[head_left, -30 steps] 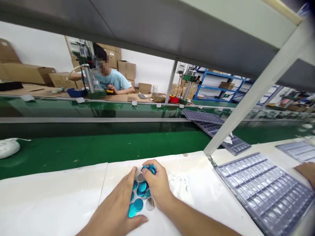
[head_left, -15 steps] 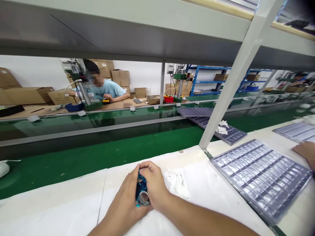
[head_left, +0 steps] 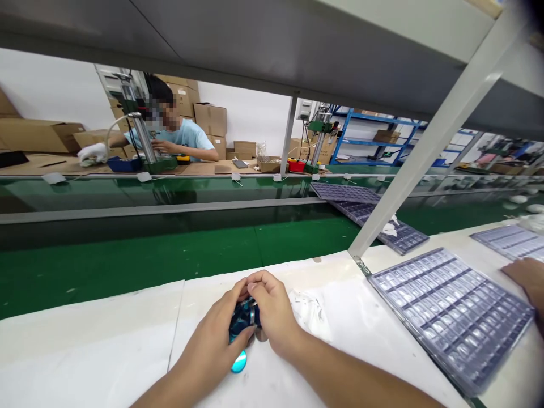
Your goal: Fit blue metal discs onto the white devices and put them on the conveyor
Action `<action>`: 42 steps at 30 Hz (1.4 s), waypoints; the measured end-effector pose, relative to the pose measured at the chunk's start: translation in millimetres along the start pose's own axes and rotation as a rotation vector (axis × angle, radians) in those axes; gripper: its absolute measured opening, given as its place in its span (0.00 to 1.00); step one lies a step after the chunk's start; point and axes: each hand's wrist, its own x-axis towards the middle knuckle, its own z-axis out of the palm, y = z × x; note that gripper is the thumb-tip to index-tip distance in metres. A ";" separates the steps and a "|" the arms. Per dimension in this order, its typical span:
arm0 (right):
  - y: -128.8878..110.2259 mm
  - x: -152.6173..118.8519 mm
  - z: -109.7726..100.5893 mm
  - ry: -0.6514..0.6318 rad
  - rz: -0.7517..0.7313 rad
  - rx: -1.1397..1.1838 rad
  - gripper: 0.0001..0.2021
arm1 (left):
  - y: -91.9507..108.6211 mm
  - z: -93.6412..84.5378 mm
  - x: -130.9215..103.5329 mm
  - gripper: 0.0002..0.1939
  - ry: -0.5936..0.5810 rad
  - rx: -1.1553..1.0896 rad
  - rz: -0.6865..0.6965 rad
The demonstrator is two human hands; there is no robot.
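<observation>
Both of my hands are cupped together over the white-covered table, around a cluster of small round blue and silver pieces. My left hand wraps the left side of the cluster, its thumb across the near side. From the right, my right hand closes on the same pieces, with fingertips meeting the left ones at the far end. One shiny blue disc lies on the table just below my left thumb. A crumpled white cloth or plastic rests right of my right hand.
A clear compartment tray lies at right, with another person's hand beyond it. A slanted metal post rises behind. Across the green conveyor, a person in light blue sits by a press. A shelf hangs overhead.
A blue disc now lies on the table below my hands. My left thumb has moved over the near side of the pieces. The view has shifted, and the person opposite has moved their arms.
</observation>
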 end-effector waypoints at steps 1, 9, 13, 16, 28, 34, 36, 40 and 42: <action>-0.1 0.1 -0.5 0.000 0.008 -0.013 0.04 | -0.1 0.4 -0.1 0.35 0.000 -0.002 0.006; -5.0 6.3 -2.4 -0.017 -0.019 -0.105 0.05 | -7.5 -17.8 -0.3 0.61 -0.157 0.121 0.047; -20.0 10.4 -17.1 -0.145 -0.052 -0.493 0.05 | -10.8 -28.6 -1.6 0.72 -0.281 0.165 0.053; -39.9 11.8 -35.3 -0.210 -0.220 -0.950 0.17 | -11.1 -27.0 -0.8 0.66 -0.299 0.154 0.104; -72.2 0.2 -53.0 -0.570 -0.058 -1.831 0.20 | -15.4 -20.3 -2.2 0.64 -0.263 0.144 0.176; -69.0 -0.7 -49.6 -0.574 -0.033 -1.940 0.15 | -15.5 -12.6 4.0 0.47 -0.212 0.170 0.268; -68.6 -0.5 -48.0 -0.609 -0.020 -1.941 0.11 | -14.8 -10.7 7.3 0.44 -0.214 0.192 0.325; -67.2 -0.8 -44.7 -0.684 -0.042 -1.925 0.08 | -10.7 -10.7 11.0 0.41 -0.250 0.237 0.373; -66.6 -1.6 -43.1 -0.694 -0.056 -1.926 0.09 | -8.2 -11.6 10.8 0.39 -0.260 0.248 0.370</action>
